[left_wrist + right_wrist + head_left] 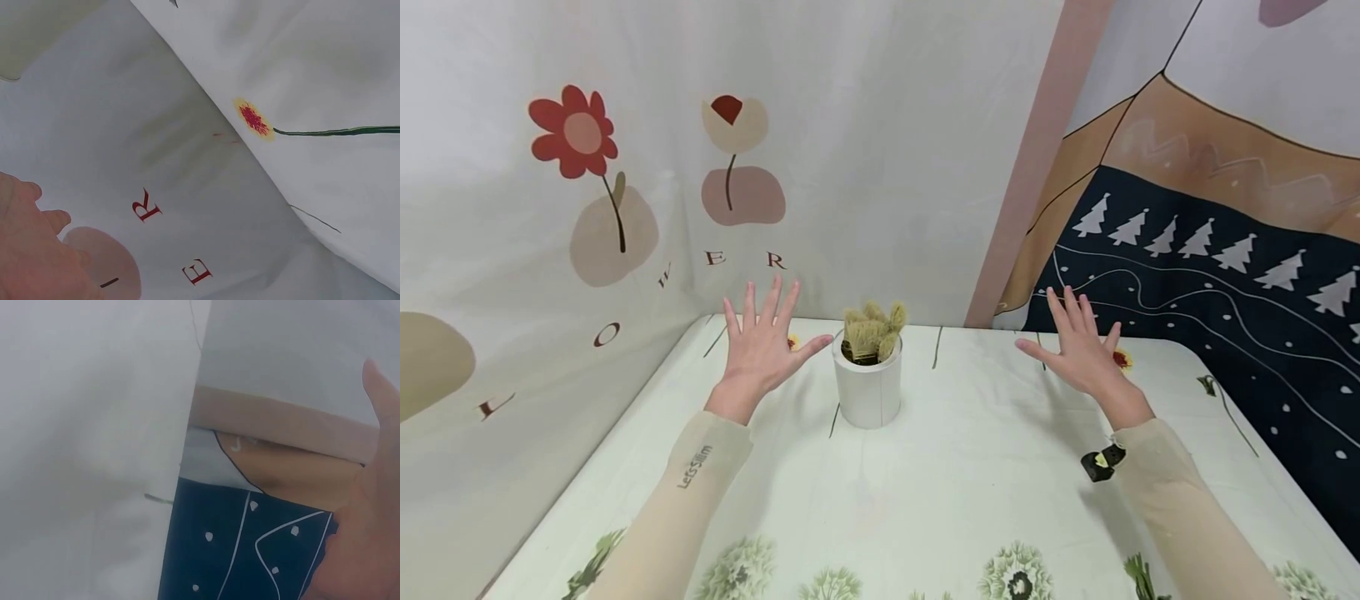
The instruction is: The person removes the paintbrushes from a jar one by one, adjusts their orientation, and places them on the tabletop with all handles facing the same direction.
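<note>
White pot (pixel 868 396) of yellowish tufts (pixel 868 335): stood near far edge of tabletop (pixel 955 467), between empty, splayed left hand (pixel 760 348) and likewise empty, splayed right hand (pixel 1082 357); probably risked toppling if bumped by left thumb.

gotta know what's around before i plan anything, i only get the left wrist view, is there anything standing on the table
Observer: Yes, the head view shows a white pot with a yellowish plant in it, standing on the table.
Operator: ok and where is it from the left hand
Observer: It appears just to the right of the left hand, near the thumb; I can't tell whether they touch.
Operator: what about the right hand, is it holding something
Observer: No, the right hand is open and empty.
</note>
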